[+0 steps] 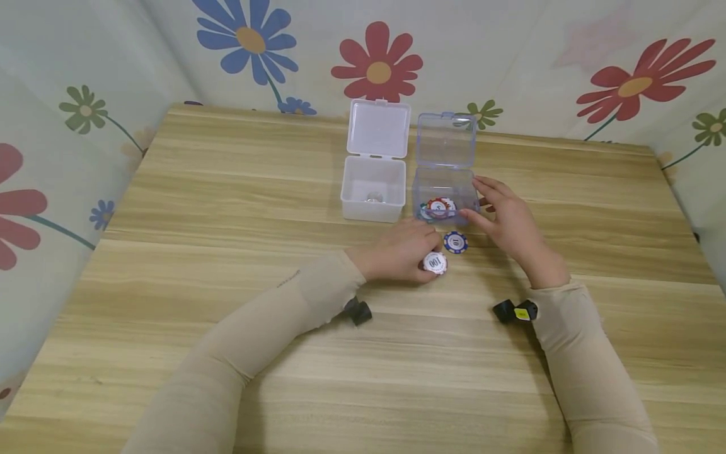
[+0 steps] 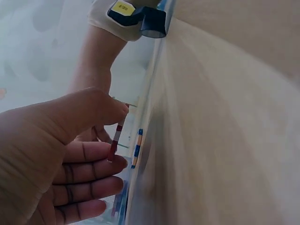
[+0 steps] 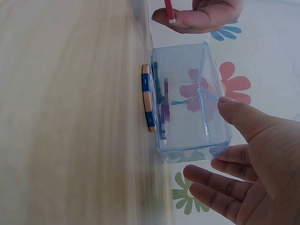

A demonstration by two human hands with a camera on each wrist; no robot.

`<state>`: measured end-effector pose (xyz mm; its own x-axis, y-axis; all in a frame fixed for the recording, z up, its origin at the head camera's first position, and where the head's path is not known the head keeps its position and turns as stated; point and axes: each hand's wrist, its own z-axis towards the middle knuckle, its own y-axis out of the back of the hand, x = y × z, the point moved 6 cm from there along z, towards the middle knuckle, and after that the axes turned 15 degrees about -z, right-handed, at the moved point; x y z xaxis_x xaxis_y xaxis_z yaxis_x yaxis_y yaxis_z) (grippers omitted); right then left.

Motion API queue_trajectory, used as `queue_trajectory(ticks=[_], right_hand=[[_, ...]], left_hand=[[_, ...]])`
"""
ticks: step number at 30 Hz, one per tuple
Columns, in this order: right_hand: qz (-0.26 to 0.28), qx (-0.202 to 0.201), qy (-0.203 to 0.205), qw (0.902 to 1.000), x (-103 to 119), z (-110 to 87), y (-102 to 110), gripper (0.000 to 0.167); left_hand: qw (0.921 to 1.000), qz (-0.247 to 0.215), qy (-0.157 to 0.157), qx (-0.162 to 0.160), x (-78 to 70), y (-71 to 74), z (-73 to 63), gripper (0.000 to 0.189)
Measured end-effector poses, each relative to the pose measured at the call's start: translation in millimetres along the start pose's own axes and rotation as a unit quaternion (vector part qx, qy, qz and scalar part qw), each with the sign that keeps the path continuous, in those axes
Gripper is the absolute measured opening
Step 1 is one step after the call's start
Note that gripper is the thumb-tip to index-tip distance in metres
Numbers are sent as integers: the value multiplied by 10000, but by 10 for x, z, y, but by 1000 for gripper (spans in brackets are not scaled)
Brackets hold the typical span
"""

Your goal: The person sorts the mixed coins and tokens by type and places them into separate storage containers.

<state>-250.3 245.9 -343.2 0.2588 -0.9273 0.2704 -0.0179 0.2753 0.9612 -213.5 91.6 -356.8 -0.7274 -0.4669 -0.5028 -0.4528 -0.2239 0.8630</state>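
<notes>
My left hand pinches a poker chip marked 100 between thumb and fingers. In the left wrist view this chip shows a red and white edge. It is just above the table, in front of the clear bluish box. My right hand holds that box at its front right corner, thumb at the front rim and fingers by the right side. Several poker chips lie inside the box, partly overlapping. A blue poker chip marked 10 lies flat on the table before the box.
Left of the clear box stands a white box with its lid raised and a small shiny clear item inside. The clear box's lid is raised too. A flowered curtain borders the wooden table's back edge.
</notes>
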Motion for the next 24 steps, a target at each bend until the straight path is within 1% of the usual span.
queue_trajectory(ticks=[4, 8, 17, 20, 24], right_hand=[[-5, -41, 14, 10000, -2, 2, -3, 64], [-14, -82, 38, 10000, 1, 2, -5, 63], [3, -163, 74, 9998, -6, -2, -7, 62], [2, -193, 93, 9998, -10, 2, -12, 62], [-8, -219, 113, 9997, -7, 9, -20, 62]], left_hand=[[9999, -4, -2, -142, 1, 60, -12, 38], [9996, 92, 14, -250, 22, 103, -14, 39], [9989, 107, 260, -384, 45, 201, -21, 40], [9983, 69, 305, -492, 39, 250, -29, 41], [9965, 133, 334, -748, 35, 352, -27, 41]])
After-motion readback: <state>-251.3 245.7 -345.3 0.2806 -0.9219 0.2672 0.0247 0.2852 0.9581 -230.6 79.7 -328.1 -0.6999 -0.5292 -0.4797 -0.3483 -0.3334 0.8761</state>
